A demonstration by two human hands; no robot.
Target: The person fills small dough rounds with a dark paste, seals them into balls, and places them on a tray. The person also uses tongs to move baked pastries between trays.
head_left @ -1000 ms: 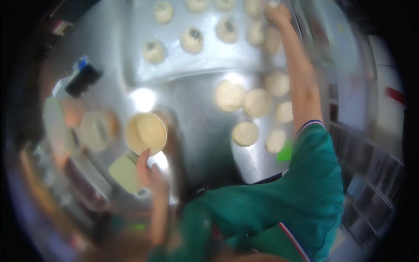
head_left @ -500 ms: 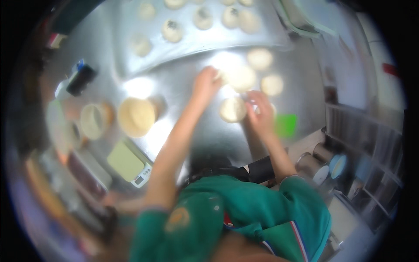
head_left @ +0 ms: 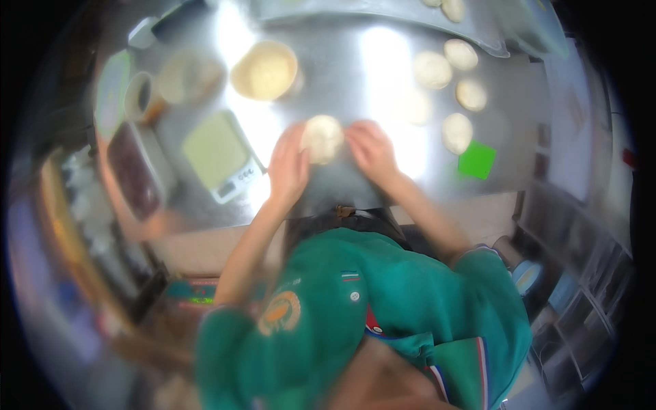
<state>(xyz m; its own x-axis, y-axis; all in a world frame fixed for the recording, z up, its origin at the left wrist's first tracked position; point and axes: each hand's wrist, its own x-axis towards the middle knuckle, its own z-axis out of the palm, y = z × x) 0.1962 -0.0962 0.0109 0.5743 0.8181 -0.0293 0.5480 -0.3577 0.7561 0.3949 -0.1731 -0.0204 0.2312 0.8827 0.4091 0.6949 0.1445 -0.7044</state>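
A round, flattened piece of dough (head_left: pixel 322 139) is between my two hands, close to the near side of the metal table. My left hand (head_left: pixel 290 161) curls around its left edge, fingers closed against it. From the other side my right hand (head_left: pixel 371 146) pinches at the right edge, though the exact contact of its fingertips is blurred. Several more dough rounds (head_left: pixel 471 94) lie in a loose group to the right. A bright green scraper (head_left: pixel 477 160) rests just below the nearest of them.
On the left stand a tan bowl (head_left: pixel 265 70) with a pale yellow mass in it, a kitchen scale (head_left: pixel 222 154) and a container of dark red filling (head_left: pixel 135 171). At the far edge a metal tray (head_left: pixel 383 8) holds dough rounds. Shelves (head_left: pixel 574 263) stand to the lower right.
My hands have come away from the dough group on the right and closed in on one round nearer my body. The view has shifted, so the bowl and scale appear further right.
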